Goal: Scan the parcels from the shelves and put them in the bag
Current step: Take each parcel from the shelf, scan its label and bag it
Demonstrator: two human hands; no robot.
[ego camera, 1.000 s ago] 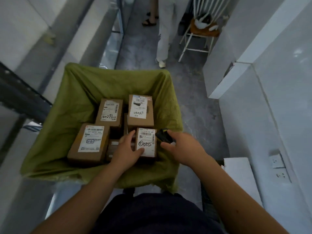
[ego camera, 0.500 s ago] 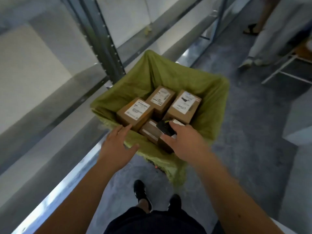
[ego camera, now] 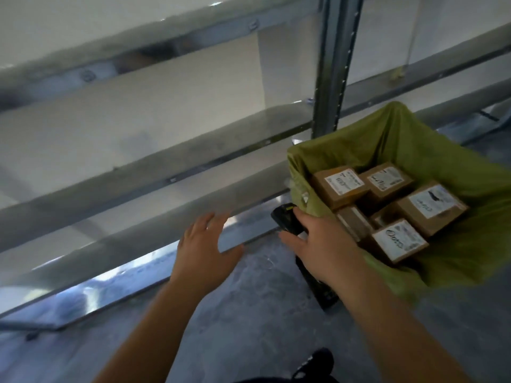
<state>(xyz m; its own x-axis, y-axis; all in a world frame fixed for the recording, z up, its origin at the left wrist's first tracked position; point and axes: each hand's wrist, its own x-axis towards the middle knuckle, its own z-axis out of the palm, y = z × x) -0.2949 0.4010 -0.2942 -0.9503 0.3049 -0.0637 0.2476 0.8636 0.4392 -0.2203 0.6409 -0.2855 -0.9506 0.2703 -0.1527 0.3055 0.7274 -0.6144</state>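
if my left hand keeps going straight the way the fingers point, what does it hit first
Probably the front edge of the low metal shelf. The left hand is open, fingers aimed up and slightly right at that edge, with nothing visible between. Depth is unclear in this blurred head view.

Matt cardboard parcels (ego camera: 343, 186) in green cloth bag (ego camera: 470, 261); shiny metal shelves (ego camera: 193, 172).

This looks like a storeroom or small parcel warehouse. Along the left side stands a metal shelf rack (ego camera: 171, 172) with long grey boards and an upright post (ego camera: 336, 62) with a row of holes. The floor (ego camera: 249, 313) is bare grey concrete. Beside the rack is a green cloth bag (ego camera: 470, 172) that holds several brown cardboard parcels (ego camera: 431, 207), each with a white shipping label. The right hand (ego camera: 320, 241) grips a black handheld scanner (ego camera: 284, 219).
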